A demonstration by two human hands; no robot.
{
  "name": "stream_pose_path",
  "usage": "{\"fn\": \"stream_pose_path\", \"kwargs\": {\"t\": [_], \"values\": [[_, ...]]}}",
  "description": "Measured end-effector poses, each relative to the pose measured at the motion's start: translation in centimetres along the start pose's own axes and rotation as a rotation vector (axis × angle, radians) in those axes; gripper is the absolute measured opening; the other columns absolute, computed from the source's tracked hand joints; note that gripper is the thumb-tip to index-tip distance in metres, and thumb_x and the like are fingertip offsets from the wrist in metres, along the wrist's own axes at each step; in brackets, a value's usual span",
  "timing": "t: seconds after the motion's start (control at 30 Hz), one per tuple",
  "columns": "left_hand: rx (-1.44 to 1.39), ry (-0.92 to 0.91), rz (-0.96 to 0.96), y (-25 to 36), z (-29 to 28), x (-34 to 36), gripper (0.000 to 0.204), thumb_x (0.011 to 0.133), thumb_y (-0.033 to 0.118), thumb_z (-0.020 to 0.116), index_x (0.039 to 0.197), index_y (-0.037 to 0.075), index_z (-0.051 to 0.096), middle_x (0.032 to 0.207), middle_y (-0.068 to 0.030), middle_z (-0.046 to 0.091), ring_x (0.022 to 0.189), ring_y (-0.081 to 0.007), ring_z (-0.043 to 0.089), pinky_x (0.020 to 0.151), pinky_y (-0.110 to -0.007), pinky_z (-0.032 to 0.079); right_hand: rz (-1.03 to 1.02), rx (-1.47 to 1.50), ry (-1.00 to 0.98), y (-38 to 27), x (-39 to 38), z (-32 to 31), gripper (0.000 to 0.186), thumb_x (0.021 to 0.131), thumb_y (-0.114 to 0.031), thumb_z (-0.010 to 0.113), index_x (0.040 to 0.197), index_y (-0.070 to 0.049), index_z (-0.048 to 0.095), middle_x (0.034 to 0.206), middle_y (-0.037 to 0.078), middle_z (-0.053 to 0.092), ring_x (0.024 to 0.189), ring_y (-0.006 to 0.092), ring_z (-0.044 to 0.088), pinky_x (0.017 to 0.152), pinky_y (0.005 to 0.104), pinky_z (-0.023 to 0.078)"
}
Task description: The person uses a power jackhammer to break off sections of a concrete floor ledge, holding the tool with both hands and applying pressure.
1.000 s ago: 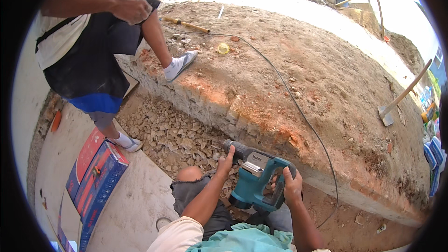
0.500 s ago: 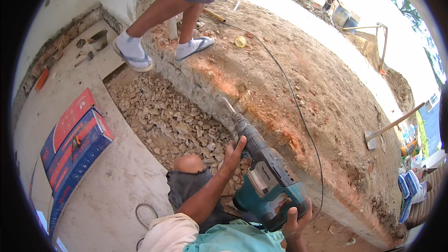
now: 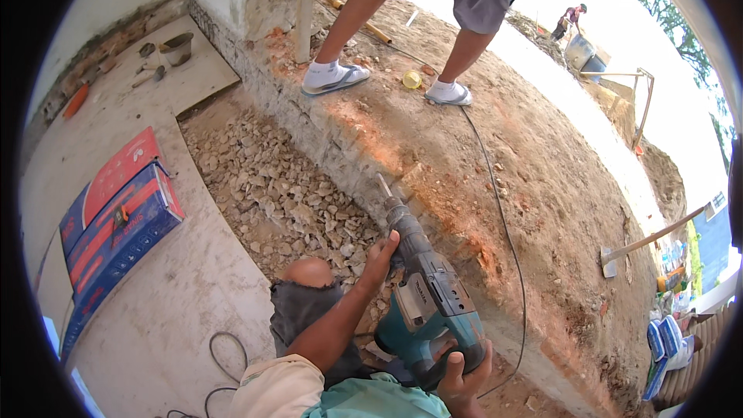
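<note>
A teal and black rotary hammer [image 3: 437, 290] slants across the middle, its chisel bit [image 3: 384, 185] pointing away from me at the broken top edge of a low wall [image 3: 333, 143]. Whether the tip touches the wall I cannot tell. My left hand [image 3: 379, 259] grips the front of the tool, behind the chuck, with the fingers partly hidden beneath it. Around the rear handle my right hand [image 3: 467, 381] is closed, thumb on top. Under the tool my knee [image 3: 308, 272] shows beside broken stones [image 3: 286, 201].
Another person's feet [image 3: 337, 77] in flip-flops stand on the raised soil beyond the wall. A power cable [image 3: 507, 224] crosses that soil. A flattened blue and red carton [image 3: 124, 224] lies left; a black bucket [image 3: 176, 48] stands far left. At right is a hoe [image 3: 650, 241].
The other person has stepped right, both feet now on the soil beyond the wall. My view has shifted a little, and both hands still hold the rotary hammer.
</note>
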State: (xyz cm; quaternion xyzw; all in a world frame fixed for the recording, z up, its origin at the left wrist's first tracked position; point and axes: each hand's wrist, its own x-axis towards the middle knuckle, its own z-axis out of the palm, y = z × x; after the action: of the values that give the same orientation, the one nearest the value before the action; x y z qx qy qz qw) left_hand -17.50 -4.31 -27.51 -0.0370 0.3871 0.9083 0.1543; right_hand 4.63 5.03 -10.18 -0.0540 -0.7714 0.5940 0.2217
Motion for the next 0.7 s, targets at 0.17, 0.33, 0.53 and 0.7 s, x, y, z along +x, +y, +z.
{"fn": "stream_pose_path", "kwargs": {"t": [0.17, 0.33, 0.53, 0.7], "values": [[-0.117, 0.014, -0.047, 1.2, 0.3, 0.2, 0.058, 0.092, 0.057, 0.057, 0.107, 0.001, 0.063, 0.1, -0.0065, 0.067, 0.089, -0.0149, 0.063, 0.08, -0.03, 0.05, 0.031, -0.104, -0.038, -0.1, 1.1, 0.4, 0.041, 0.089, -0.029, 0.071, 0.103, 0.002, 0.047, 0.078, 0.006, 0.063, 0.069, 0.0113, 0.059, 0.065, 0.0256, 0.048], [-0.071, 0.096, -0.059, 3.1, 1.6, 1.2, 0.059, 0.092, 0.059, 0.055, 0.105, 0.002, 0.065, 0.105, -0.0059, 0.067, 0.092, -0.0152, 0.064, 0.082, -0.03, 0.05, 0.07, -0.127, -0.106, -2.3, 4.5, 0.8, 0.037, 0.091, -0.03, 0.067, 0.099, 0.0, 0.047, 0.073, 0.005, 0.06, 0.064, 0.0108, 0.056, 0.061, 0.0254, 0.046], [0.093, 0.182, -0.042, 0.8, -0.5, 1.8, 0.065, 0.09, 0.064, 0.056, 0.093, 0.0, 0.063, 0.087, -0.0062, 0.064, 0.072, -0.0137, 0.061, 0.062, -0.027, 0.048, 0.138, 0.012, -0.062, -1.0, 5.0, 1.1, 0.036, 0.093, -0.03, 0.066, 0.1, 0.0, 0.049, 0.077, 0.005, 0.061, 0.065, 0.0108, 0.058, 0.06, 0.0255, 0.047], [0.224, 0.145, -0.098, 0.4, -0.2, 1.9, 0.068, 0.085, 0.067, 0.061, 0.09, -0.002, 0.059, 0.079, -0.0052, 0.059, 0.064, -0.0114, 0.054, 0.055, -0.027, 0.044, 0.202, 0.121, 0.044, 1.2, 4.4, -0.3, 0.034, 0.094, -0.029, 0.065, 0.103, 0.0, 0.05, 0.082, 0.005, 0.062, 0.068, 0.0116, 0.06, 0.062, 0.0252, 0.049]]}}
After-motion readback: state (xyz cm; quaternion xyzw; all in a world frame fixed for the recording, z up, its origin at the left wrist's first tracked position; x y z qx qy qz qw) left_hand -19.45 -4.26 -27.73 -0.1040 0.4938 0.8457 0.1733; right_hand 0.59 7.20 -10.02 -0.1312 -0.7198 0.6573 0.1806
